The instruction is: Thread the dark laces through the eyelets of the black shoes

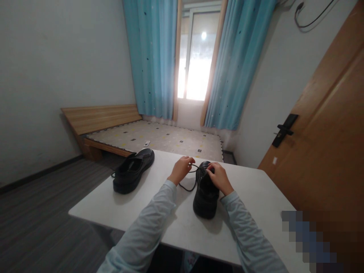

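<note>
Near shoe [206, 197] at mid-surface, toe toward the near edge. Left hand [181, 169] pinching the lace [188, 187]; right hand [218, 177] closed on the tongue area. Best kept taut, shoe pressed down, slack loop clear of the eyelets. Second shoe [133, 170] by the left edge.

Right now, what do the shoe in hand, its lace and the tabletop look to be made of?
The black shoe looks like smooth leather or imitation leather with a dull sheen; which one, the view cannot settle. The lace is a thin dark cord, probably woven, pulled out sideways by the left hand. The table has a plain white matte top, likely laminate or painted board.
</note>
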Tool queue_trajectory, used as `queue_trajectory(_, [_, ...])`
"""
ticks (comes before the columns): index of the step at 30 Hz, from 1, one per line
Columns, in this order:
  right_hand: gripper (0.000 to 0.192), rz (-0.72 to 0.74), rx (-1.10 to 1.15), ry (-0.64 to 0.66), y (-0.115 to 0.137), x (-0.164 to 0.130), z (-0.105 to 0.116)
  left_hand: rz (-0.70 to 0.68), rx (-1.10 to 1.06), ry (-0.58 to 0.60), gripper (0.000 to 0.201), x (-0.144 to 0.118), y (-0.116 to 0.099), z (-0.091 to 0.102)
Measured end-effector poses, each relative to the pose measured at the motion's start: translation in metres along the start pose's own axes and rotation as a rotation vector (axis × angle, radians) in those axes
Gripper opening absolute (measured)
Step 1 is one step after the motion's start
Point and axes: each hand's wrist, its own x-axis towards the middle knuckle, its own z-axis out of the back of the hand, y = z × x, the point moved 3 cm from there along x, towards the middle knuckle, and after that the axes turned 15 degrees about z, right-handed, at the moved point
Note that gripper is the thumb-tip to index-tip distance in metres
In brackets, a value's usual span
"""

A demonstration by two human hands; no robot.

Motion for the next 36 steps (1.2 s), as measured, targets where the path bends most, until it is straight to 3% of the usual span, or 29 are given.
queue_trajectory(3, [0.008, -0.006, 0.029, -0.056, -0.002, 0.002, 0.011, 0.159, 0.056, -0.164, 0.016, -0.001, 0.006, 0.008])
queue_trajectory(5, [0.006, -0.042, 0.081, -0.103, -0.007, 0.002, 0.018, 0.271, -0.005, -0.191, 0.011, 0.0, 0.009, 0.01])
queue_trajectory(7, [0.008, -0.106, 0.153, -0.142, -0.014, 0.003, 0.023, 0.377, -0.174, -0.114, 0.012, 0.002, 0.01, 0.006])
queue_trajectory(10, [0.014, -0.185, 0.256, -0.199, -0.023, 0.003, 0.028, 0.486, -0.629, 0.128, 0.016, 0.004, 0.006, -0.008])
queue_trajectory(13, [0.022, -0.234, 0.374, -0.282, -0.028, 0.003, 0.034, 0.415, -1.021, 0.298, 0.019, 0.003, -0.006, -0.016])
queue_trajectory(18, [0.028, -0.308, 0.652, -0.427, -0.029, 0.002, 0.049, 0.298, -1.222, 0.369, 0.025, -0.002, -0.021, -0.013])
queue_trajectory(23, [0.029, -0.333, 0.808, -0.517, -0.033, 0.001, 0.061, 0.227, -1.002, 0.331, 0.033, -0.005, -0.03, -0.004])
queue_trajectory(29, [0.031, -0.281, 0.962, -0.603, -0.037, 0.001, 0.077, 0.091, -0.384, 0.048, 0.023, -0.009, -0.034, -0.003])
queue_trajectory(36, [0.03, -0.237, 1.004, -0.72, -0.052, -0.006, 0.103, -0.043, -0.313, -0.003, 0.015, -0.013, -0.04, -0.01])
